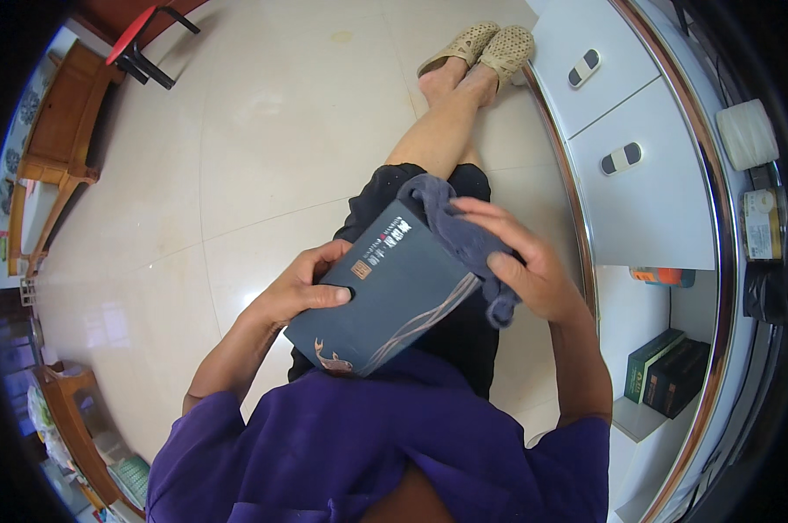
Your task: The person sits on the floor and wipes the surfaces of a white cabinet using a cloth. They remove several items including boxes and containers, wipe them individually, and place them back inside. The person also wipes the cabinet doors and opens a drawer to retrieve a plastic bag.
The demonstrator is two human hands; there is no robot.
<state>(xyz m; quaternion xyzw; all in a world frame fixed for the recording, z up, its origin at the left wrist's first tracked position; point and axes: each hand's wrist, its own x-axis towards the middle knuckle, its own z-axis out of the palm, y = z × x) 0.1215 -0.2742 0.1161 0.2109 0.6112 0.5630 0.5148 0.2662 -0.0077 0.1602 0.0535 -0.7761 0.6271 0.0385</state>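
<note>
A dark blue-grey flat box (387, 294) with metallic printing, perhaps a gift box, is held at a tilt above my lap. Gripping its left edge, my left hand (309, 284) has the thumb on the front face and the fingers hidden behind. My right hand (521, 258) holds a bunched grey-blue cloth (456, 229) against the box's far right edge. One end of the cloth drapes over the upper corner, and another hangs below the hand.
At right stands a white cabinet (642, 196) with an open shelf holding dark boxes (675, 376). A twine spool (747, 134) and a labelled jar (762, 222) sit on its top. A red stool (132, 36) and wooden furniture (67, 118) stand left on the tiled floor (283, 131).
</note>
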